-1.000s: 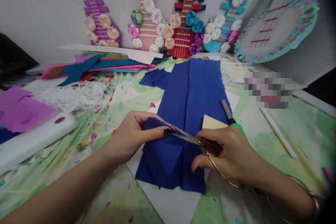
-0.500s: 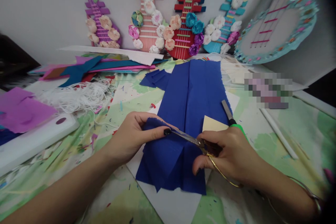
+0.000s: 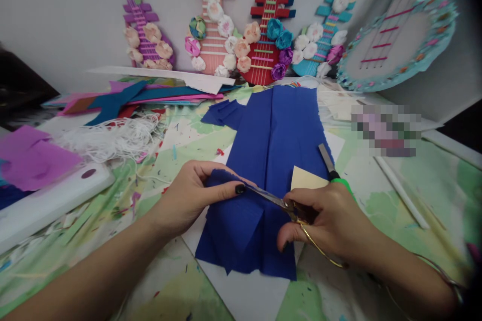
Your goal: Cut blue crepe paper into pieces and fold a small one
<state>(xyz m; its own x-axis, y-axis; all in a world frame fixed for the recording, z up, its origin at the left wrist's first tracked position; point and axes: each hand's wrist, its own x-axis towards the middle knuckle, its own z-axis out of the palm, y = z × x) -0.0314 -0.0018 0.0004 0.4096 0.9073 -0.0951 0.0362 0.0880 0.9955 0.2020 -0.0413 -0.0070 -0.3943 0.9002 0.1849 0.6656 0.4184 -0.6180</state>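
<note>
My left hand (image 3: 199, 190) pinches a folded piece of blue crepe paper (image 3: 235, 225) between thumb and fingers. From the right, my right hand (image 3: 320, 215) grips gold-handled scissors (image 3: 269, 198), whose blades lie along the top edge of that piece, their tips close to my left thumb. Under both hands a long sheet of blue crepe paper (image 3: 278, 130) stretches away across the table. A cream paper piece (image 3: 305, 178) rests on the sheet beside my right hand. Just behind that hand lies a cutter with a green handle (image 3: 341, 183), partly hidden.
Paper-flowered guitar decorations, one of them red (image 3: 263, 40), lean on the wall. White string (image 3: 113, 135), purple paper (image 3: 35, 155) and a white glossy bar (image 3: 56, 203) are at left. A white stick (image 3: 401, 190) lies at right. Small blue pieces (image 3: 224, 113) sit beside the sheet.
Hands, scissors and blue paper hold almost the same position. The whole view has shifted very slightly.
</note>
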